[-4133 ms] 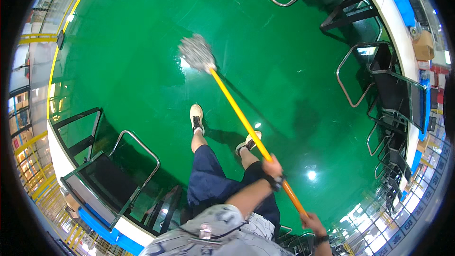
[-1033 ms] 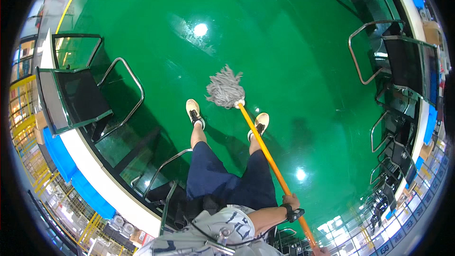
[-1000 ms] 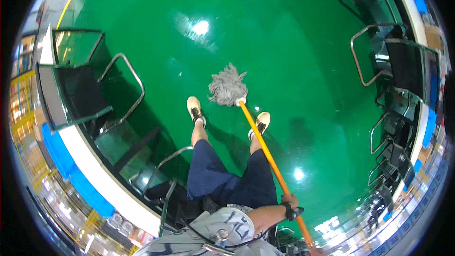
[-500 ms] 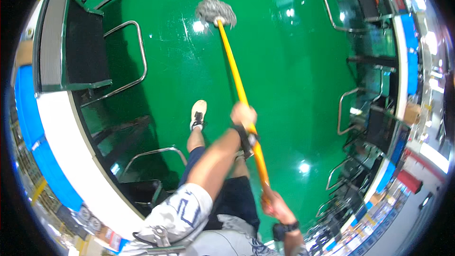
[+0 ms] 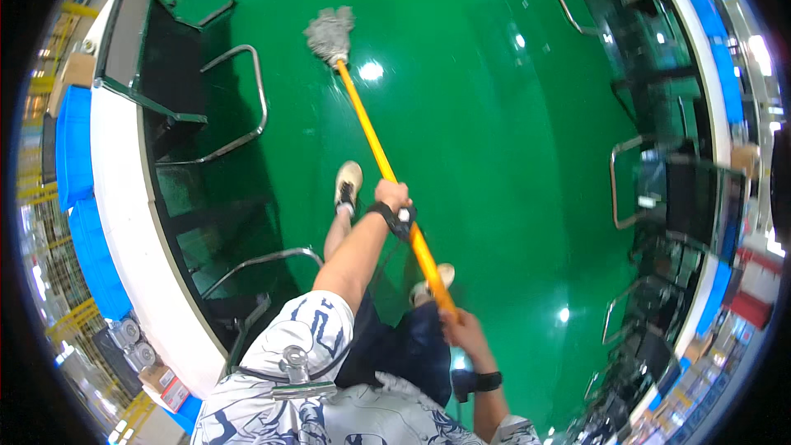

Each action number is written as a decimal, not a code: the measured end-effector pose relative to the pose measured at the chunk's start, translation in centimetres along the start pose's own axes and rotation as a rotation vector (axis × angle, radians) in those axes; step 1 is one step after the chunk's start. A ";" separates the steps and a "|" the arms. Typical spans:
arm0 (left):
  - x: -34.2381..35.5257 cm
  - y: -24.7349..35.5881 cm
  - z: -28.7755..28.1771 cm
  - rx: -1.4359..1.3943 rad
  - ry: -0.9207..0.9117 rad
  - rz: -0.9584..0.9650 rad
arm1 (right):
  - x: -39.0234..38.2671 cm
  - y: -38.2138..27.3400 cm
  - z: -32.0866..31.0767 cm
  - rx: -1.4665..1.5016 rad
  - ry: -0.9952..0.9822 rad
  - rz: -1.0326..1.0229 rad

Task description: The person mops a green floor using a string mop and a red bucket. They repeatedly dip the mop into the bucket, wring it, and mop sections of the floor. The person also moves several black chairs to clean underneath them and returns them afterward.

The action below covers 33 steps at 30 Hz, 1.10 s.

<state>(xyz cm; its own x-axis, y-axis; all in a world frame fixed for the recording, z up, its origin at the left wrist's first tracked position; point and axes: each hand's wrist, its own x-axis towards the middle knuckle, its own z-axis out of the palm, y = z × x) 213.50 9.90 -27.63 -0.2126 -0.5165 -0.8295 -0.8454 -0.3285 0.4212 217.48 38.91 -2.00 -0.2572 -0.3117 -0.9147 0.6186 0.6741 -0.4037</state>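
Observation:
A mop with a yellow pole (image 5: 371, 133) slants from my body up and to the left across the green floor. Its grey string head (image 5: 331, 33) rests on the floor at the far end, strands fanned out away from me. Around the middle of the pole my left hand (image 5: 394, 194) is closed, with a black band on that wrist. Nearer my body, my right hand (image 5: 464, 334) grips the pole close to its near end, and that wrist also wears a black band. Part of the right hand's fingers is hidden.
Black chairs with chrome frames (image 5: 262, 91) line the left, beside a white table (image 5: 132, 235) bearing blue bins (image 5: 97, 259). More chairs (image 5: 614, 185) and another table edge with blue bins stand along the right. Both shoes are on the green floor (image 5: 511, 173).
The mop head has swung left, its strands now pointing away from me. Both hands have shifted left with the pole. My right shoe has come into view, and the surroundings have shifted slightly right.

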 end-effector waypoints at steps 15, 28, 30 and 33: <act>-43.4 -24.6 25.9 -0.230 -0.689 -0.493 | -37.5 24.0 -20.0 0.080 0.167 0.490; -6.9 -9.1 -19.2 -0.453 0.162 0.071 | -5.5 -7.4 17.1 -0.250 -0.242 0.314; -3.9 -10.5 -23.8 -0.377 0.213 0.040 | -3.6 -5.8 22.5 -0.457 -0.243 0.145; -4.2 -12.9 -23.0 -0.343 0.205 -0.016 | -4.8 -3.4 22.4 -0.481 -0.235 0.111</act>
<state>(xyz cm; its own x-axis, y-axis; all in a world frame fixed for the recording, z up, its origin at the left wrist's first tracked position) 236.57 -1.93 -21.16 -0.0694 -0.6450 -0.7610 -0.6276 -0.5647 0.5359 233.26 23.07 4.20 -0.0031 -0.3253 -0.9456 0.2093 0.9245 -0.3187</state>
